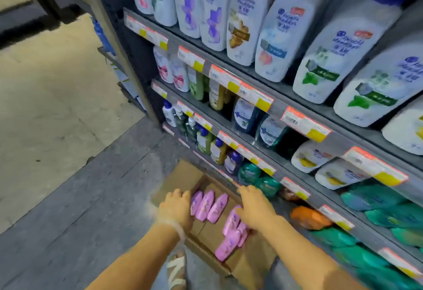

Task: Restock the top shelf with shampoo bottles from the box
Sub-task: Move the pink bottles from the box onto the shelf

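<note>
Shelving unit (pixel 274 106): tiered shelves along the right, with white shampoo bottles (pixel 283 37) standing upright in the highest row in view.
Floor (pixel 68 198): grey concrete.
Cardboard box (pixel 183 175): open on the floor at the shelving's foot, flaps out.
Pink bottles (pixel 219 208): lying flat inside the box, long axes running roughly toward the shelving.
Left hand (pixel 176 208): reaching down, fingers curled beside the leftmost pink bottle; grip unclear.
Right hand (pixel 256 206): palm down over more pink bottles, fingers loosely spread.
</note>
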### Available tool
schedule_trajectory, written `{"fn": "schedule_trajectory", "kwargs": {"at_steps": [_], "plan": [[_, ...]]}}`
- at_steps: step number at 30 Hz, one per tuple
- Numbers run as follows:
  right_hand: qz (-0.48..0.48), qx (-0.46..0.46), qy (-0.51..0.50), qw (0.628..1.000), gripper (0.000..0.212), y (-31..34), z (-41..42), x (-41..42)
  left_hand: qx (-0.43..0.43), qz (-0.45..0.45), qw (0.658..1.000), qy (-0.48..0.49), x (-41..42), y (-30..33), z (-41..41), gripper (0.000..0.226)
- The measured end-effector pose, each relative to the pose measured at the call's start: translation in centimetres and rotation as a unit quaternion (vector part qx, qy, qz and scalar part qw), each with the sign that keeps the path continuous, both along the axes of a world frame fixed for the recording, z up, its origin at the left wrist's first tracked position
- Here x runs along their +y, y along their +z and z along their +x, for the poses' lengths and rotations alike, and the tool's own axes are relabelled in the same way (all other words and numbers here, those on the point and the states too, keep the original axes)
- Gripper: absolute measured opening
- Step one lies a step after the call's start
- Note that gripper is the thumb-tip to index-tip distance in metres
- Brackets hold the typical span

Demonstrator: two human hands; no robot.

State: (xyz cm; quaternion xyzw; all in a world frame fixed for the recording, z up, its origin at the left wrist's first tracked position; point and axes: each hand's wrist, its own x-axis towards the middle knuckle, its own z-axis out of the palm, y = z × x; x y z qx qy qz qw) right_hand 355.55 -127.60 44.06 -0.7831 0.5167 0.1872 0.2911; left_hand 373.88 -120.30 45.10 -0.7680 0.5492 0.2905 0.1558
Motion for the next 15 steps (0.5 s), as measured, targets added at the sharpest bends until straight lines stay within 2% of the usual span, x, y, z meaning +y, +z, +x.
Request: {"fn": "schedule_trajectory", "kwargs": {"at_steps": [4,11,15], "plan": [[0.051,0.007,-0.079,0.996,0.041,-11.1,2.6,0.1,0.025,0.037,0.999,-0.013,-2.6,-10.8,2.7,0.043],[0.093,0.043,-0.082,0.991,0.054,-32.8,6.5,-0.1,0.052,0.119,0.992,0.003,-2.7,-33.3,4.5,0.057],[0.111,0.022,-0.213,0.971,0.057,-44.0,7.9,-0.6,0.039,0.118,0.992,0.003,-3.3,-44.4,4.9,0.061]]}}
